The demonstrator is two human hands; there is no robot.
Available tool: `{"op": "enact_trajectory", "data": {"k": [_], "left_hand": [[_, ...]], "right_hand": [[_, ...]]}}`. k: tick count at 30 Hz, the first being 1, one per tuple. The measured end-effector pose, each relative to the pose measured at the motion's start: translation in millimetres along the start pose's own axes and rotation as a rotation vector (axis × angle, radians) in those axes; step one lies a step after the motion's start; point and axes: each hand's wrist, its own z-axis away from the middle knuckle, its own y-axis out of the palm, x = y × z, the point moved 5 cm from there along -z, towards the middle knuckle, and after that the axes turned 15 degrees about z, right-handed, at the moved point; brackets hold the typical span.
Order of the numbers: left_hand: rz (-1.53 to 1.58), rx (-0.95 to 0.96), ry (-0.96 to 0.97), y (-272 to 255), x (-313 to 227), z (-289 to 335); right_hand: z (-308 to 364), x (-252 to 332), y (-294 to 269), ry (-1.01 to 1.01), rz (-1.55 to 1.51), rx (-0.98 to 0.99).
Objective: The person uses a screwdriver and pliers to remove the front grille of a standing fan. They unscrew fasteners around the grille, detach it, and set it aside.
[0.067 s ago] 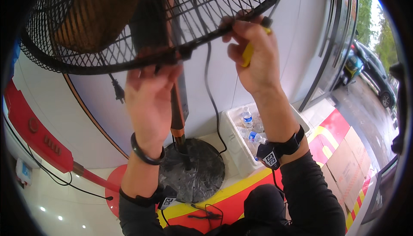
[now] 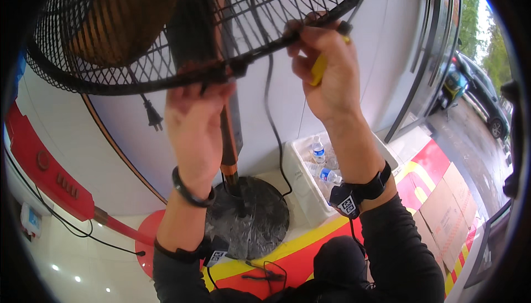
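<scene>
A black wire fan guard [image 2: 133, 88] slants across the top, with brown blades [image 2: 119, 26] showing through its mesh. My left hand [image 2: 196, 129] reaches up to the lower rim, fingers curled at it beside a dark clip [image 2: 238, 68]; the fingertips are partly hidden. Farther right along the rim is my right hand [image 2: 332, 71], thumb and fingers pinched at the edge. Held in that same hand is a yellow-handled screwdriver [image 2: 318, 71], its black collar and thin shaft pointing up and right. Below the guard, a copper-coloured pole [image 2: 228, 142] runs down to a round, plastic-wrapped base [image 2: 249, 220].
A white foam box [image 2: 301, 187] with plastic bottles [image 2: 318, 151] stands right of the base. A red fan stand [image 2: 52, 176] leans at left. A loose plug [image 2: 153, 118] hangs by the pole. Flattened cardboard [image 2: 448, 214] lies at right, near the glass door.
My left hand has shifted slightly to the right under the rim. My right hand and the screwdriver stay almost where they were.
</scene>
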Motion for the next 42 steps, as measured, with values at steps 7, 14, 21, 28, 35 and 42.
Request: {"op": "enact_trajectory", "data": {"k": [7,14,21,28,35,42], "left_hand": [[-0.544,0.208,0.309,19.4,15.5,-24.4],[-0.402,0.211,0.271,26.3,12.7,-31.3],[-0.204,0.068,0.212,18.5,13.2,-41.2],[-0.241,0.119,0.115,27.2,14.0,-25.9],[-0.187,0.153,0.155,24.4,23.9,-33.9],[-0.064,0.091,0.101,7.3,40.3,-46.1]], "right_hand": [[16.0,2.0,7.8,0.035,-0.068,-0.164],[27.2,15.9,9.3,-0.035,0.073,-0.192],[72.9,16.9,14.3,-0.159,0.341,-0.147],[14.7,2.1,-14.1,0.045,0.244,-0.018],[5.1,-3.0,-4.6,0.048,0.062,-0.057],[-4.3,12.2,-7.4,0.130,0.078,-0.079]]}}
